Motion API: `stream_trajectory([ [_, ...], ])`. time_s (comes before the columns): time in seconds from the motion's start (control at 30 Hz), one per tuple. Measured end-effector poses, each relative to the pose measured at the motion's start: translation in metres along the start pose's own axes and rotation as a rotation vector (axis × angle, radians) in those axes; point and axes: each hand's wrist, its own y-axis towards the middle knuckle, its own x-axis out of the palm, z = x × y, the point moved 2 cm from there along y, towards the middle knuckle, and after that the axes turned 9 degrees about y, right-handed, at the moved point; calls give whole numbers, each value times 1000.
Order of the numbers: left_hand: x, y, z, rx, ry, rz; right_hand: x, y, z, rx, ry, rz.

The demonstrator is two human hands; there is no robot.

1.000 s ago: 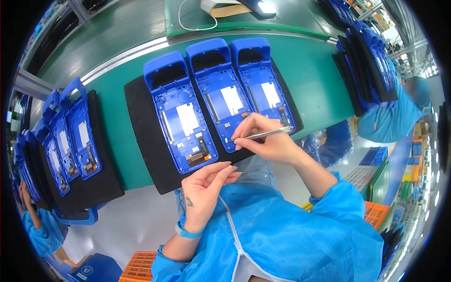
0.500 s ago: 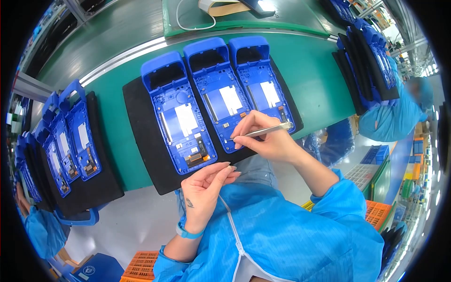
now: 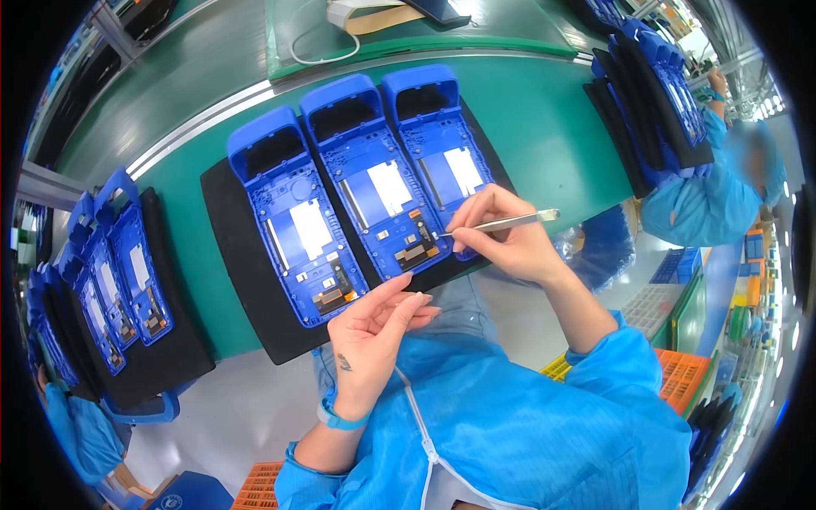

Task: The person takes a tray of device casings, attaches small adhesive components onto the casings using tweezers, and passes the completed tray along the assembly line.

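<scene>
Tweezers [image 3: 520,222] are gripped in my right hand [image 3: 520,248], their tips by the lower right edge of the middle blue housing [image 3: 361,161]. That housing carries a white label and a dark flex cable with a connector near its bottom. My left hand [image 3: 374,330] hovers just below the left blue housing [image 3: 274,223], thumb against the curled fingers and index raised; whatever tiny piece they hold is unclear. Partly behind my right hand lies the right blue housing [image 3: 425,136]. All three housings rest on a black foam mat [image 3: 229,263].
More blue housings [image 3: 140,255] lie on a black mat at left. Stacked housings and mats [image 3: 654,102] stand at right, near a co-worker in blue [image 3: 710,200]. The green bench [image 3: 552,153] has a raised back section holding a white cable [image 3: 327,59]. Orange crates [image 3: 684,378] sit below.
The view has shifted, moving the housings slightly left in it. My right hand has brought the tweezers to the middle housing's right edge. My left index finger has lifted from the thumb.
</scene>
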Motion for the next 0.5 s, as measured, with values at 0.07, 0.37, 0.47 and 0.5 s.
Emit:
stream_trajectory([
  [0.07,8,5,0,5,-28,-11,-3,0,3,11,-29,-8],
  [0.37,20,13,0,-37,-2,-30,-7,1,9,3,-67,-28],
  [0.47,20,13,0,-39,6,-19,-8,1,8,2,-65,-9],
  [0.5,19,13,0,-35,2,-20,-8,1,7,7,-69,-5],
])
